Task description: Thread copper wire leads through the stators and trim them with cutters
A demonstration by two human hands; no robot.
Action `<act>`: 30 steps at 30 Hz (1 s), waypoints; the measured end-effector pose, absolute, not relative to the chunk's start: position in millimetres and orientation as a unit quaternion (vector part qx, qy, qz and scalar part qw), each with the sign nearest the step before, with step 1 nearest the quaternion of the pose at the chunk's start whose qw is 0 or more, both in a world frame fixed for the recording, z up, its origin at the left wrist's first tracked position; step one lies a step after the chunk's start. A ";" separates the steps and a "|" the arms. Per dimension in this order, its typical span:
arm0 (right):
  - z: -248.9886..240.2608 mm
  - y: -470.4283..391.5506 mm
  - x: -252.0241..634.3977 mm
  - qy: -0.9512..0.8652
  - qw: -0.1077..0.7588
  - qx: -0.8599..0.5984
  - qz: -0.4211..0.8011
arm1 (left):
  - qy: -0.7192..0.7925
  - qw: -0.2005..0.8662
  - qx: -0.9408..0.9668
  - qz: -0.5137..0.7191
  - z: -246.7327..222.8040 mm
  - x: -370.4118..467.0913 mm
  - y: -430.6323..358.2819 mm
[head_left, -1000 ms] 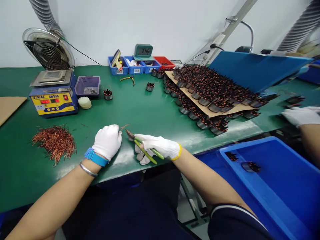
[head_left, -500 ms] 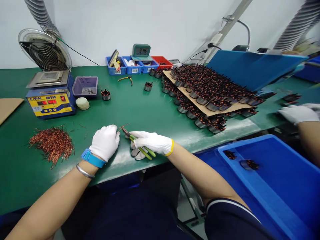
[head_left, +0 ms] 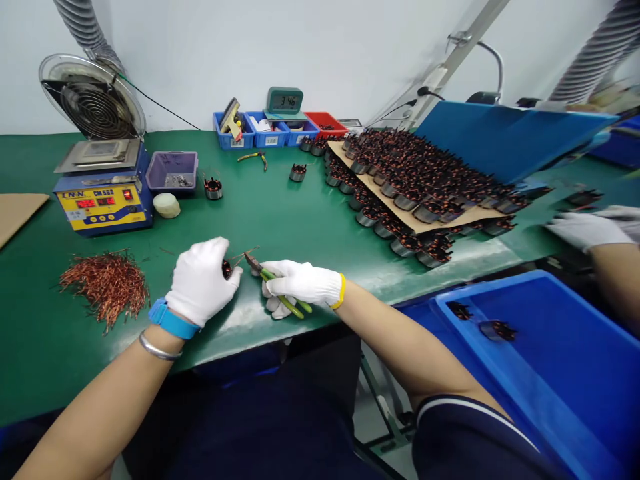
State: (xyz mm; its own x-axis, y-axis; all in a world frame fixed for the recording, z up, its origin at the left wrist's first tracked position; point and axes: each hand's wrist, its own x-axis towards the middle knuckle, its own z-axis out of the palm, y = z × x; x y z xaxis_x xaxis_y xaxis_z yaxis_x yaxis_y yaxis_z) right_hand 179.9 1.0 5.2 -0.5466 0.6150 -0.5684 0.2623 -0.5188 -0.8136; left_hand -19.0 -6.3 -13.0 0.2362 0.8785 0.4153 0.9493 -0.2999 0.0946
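Observation:
White gloves cover both my hands. My left hand [head_left: 203,281] is closed around a copper-wound motor stator [head_left: 227,269], most of which its fingers hide. Thin copper wire ends stick out from the stator toward the right. My right hand [head_left: 303,285] grips green-handled cutting pliers [head_left: 283,297], their jaws at the wire ends just right of the stator. A heap of copper wire offcuts [head_left: 106,285] lies left of my left hand. Two single stators, one by the purple bin [head_left: 173,172] and another stator [head_left: 298,173] farther right, stand on the green table.
Many stators [head_left: 420,167] fill layered cardboard at the right. A solder pot [head_left: 103,200] stands at the left. Blue bins [head_left: 234,139], a clock [head_left: 285,101] and small pliers [head_left: 254,157] lie at the back. A blue tray [head_left: 550,373] holds two stators; a co-worker's gloved hand [head_left: 590,230] is beyond.
My left hand has turned and opened slightly leftward, so the stator in it now shows. My right hand with the pliers has stayed nearly in place.

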 end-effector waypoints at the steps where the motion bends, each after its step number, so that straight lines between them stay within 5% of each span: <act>1: 4.5 1.4 179.9 -0.482 0.118 -0.464 0.734 | -0.583 0.107 -0.764 -0.253 -10.5 -23.4 -5.9; 6: -0.6 4.3 182.0 -0.509 0.099 -0.487 0.703 | -0.589 0.140 -0.673 -0.425 -0.8 -43.4 0.8; 16: 0.2 10.9 183.3 -0.571 0.057 -0.535 0.620 | -0.606 0.101 -0.623 -0.484 -3.6 -56.5 11.5; 23: 3.8 -0.4 189.8 -0.835 -0.028 -0.546 0.067 | -0.607 0.010 -0.590 -0.532 -5.3 -63.3 15.9; 30: -2.7 -6.3 137.7 -0.934 0.140 -0.329 -0.029 | -0.619 -0.038 -0.577 -0.531 -16.1 -76.4 27.6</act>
State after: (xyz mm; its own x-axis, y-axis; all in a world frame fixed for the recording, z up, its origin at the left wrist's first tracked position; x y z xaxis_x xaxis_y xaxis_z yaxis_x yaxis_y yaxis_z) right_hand 137.7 -6.3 -2.7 -0.7450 0.6056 0.2797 0.6217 0.7823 -0.0380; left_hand -76.4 27.6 -16.1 -0.3311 0.7554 0.5654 0.6737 -0.2304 0.7022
